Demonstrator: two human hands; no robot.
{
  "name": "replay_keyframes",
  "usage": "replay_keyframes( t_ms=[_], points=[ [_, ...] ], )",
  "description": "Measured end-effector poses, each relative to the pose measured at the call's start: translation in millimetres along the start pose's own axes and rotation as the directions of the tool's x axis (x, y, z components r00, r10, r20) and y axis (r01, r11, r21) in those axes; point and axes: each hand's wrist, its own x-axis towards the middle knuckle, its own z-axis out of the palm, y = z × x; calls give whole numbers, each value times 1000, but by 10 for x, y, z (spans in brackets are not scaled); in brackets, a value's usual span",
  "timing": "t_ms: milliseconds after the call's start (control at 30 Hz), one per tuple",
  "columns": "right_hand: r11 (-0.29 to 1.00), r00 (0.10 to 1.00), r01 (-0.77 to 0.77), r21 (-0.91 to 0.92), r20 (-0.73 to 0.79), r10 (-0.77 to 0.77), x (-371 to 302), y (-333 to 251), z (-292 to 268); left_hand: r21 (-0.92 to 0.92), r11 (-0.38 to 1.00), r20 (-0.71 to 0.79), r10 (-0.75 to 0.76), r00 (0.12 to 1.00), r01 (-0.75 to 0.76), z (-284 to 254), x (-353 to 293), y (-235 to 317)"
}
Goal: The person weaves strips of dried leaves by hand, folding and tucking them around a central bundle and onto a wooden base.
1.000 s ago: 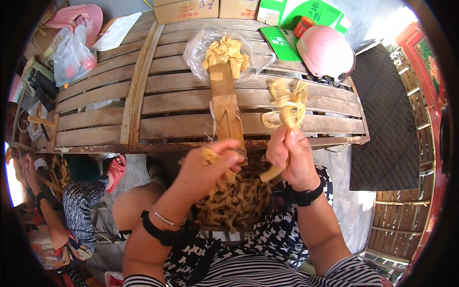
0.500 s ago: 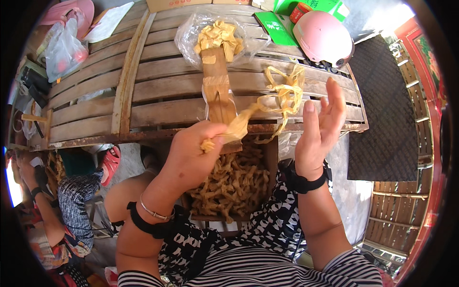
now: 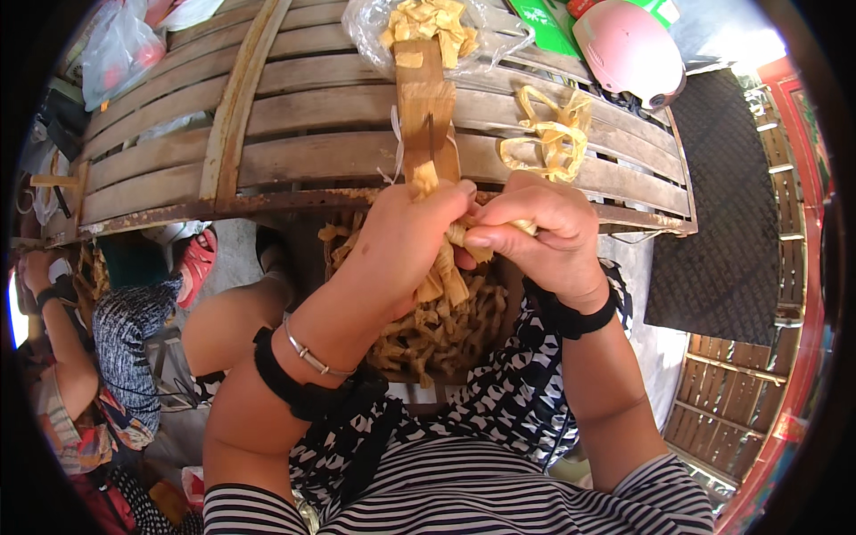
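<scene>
Here, the left hand [image 3: 417,225] and right hand [image 3: 546,234] pinch the yellow strip [image 3: 448,278]; it seems light, soft, best held where bunched.

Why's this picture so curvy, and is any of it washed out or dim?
Head view: fisheye bending bows the table's front edge inside a black rounded border; head view: glare bleaches the upper right, beyond the pink helmet; head view: the brown twisted pile looks dimmer than the yellow ribbon.
</scene>
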Motion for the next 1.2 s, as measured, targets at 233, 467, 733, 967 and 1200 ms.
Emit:
replay_keyframes(
  t_ms=[233, 467, 733, 967, 1200],
  points=[
    [999, 1000, 3, 46, -9, -2, -16, -3, -37, 706, 702, 373, -474, 798, 87, 30, -130, 52],
    [850, 878, -478, 222, 121, 463, -115, -16, 153, 568, 716, 384, 206, 900, -407, -156, -154, 95],
    [205, 468, -880, 429, 708, 529, -244, 113, 148, 701, -255, 686, 497, 531, -666, -313, -105, -103],
    [61, 631, -659, 750, 506, 588, -298, 37, 377, 718, -327, 647, 640, 415, -615, -378, -146, -127],
    [840, 913, -299, 453, -121, 390, -320, -51, 378, 827, 104, 366, 647, 669, -553, -390, -90, -91]
  ],
)
